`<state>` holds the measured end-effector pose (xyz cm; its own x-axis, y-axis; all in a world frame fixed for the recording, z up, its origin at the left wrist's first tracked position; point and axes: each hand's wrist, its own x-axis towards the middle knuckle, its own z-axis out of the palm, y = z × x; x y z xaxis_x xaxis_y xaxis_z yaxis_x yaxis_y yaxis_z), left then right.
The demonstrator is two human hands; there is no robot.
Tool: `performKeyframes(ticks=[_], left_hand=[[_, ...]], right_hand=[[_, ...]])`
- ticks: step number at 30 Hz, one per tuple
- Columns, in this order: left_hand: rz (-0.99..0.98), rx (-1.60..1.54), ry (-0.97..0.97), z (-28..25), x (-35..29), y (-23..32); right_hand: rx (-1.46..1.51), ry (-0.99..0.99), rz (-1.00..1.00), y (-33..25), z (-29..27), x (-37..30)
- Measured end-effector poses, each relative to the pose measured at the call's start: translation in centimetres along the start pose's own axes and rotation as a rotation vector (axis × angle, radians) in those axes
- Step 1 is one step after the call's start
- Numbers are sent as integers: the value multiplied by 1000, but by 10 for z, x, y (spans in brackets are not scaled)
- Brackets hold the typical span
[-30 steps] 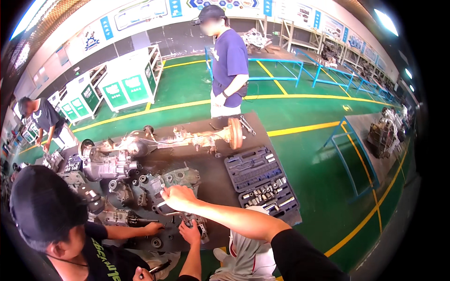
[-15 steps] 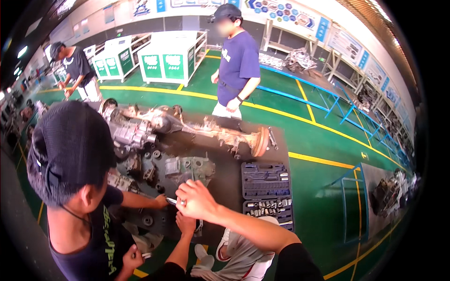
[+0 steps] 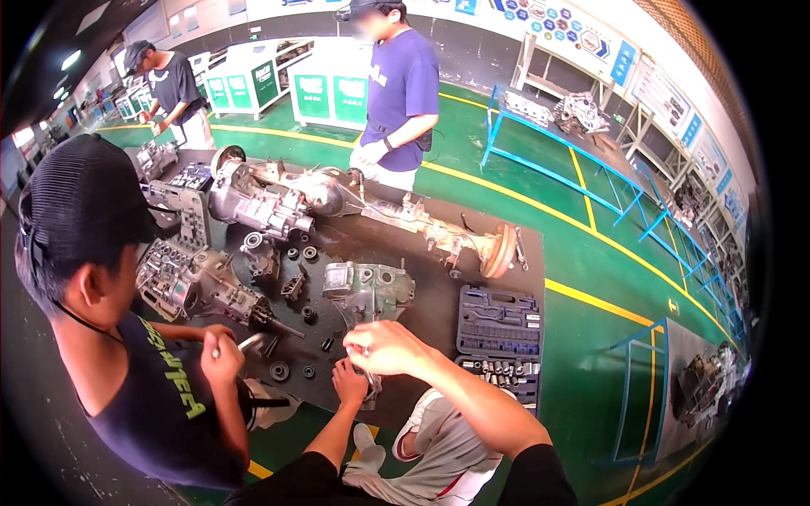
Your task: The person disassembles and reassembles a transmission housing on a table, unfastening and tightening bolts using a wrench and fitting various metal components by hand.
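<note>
My right hand (image 3: 386, 347) is closed just above the near edge of the workbench. A sliver of shiny metal shows at its fingers, but most of what it grips is hidden. Below it my left hand (image 3: 349, 384) holds the side of a grey metal part (image 3: 372, 391), partly covered by my hands and knee. Directly beyond my hands lies a greenish-grey gearbox housing (image 3: 369, 288). To my left a co-worker's hand (image 3: 221, 357) grips a metal tool with a bent end (image 3: 251, 342).
An open socket set case (image 3: 499, 322) lies right of my hands. Bearings and gears (image 3: 279, 370) are scattered left, near an opened gearbox (image 3: 202, 282). A rusty axle (image 3: 405, 218) spans the bench's far side. A person in purple (image 3: 403, 93) stands beyond it.
The co-worker's reaching hand has drawn back left, away from my right hand. The shiny rod between those hands is no longer there. My view has shifted, and my hands remain close together.
</note>
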<state>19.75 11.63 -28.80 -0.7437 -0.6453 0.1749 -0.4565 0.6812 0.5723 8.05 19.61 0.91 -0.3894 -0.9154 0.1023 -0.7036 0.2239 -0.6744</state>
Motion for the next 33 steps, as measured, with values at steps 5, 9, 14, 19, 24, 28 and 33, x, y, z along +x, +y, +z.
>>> performKeyframes(ticks=[5,9,14,19,24,28,33], left_hand=[[-214,-291,-103,-18,8,19],[-21,-75,-43,-4,6,6],[-96,-70,-53,2,10,11],[-134,-68,-93,-3,8,13],[-150,-46,-93,-6,9,9],[-234,-266,-201,-23,16,24],[-116,-151,-145,-12,6,10]], right_hand=[[-39,-178,22,-11,-5,2],[198,-58,194,3,-1,14],[706,-16,508,1,12,32],[-72,378,350,7,-2,27],[-140,364,-56,-3,5,20],[-128,1,-132,-16,15,11],[-89,191,28,-16,3,21]])
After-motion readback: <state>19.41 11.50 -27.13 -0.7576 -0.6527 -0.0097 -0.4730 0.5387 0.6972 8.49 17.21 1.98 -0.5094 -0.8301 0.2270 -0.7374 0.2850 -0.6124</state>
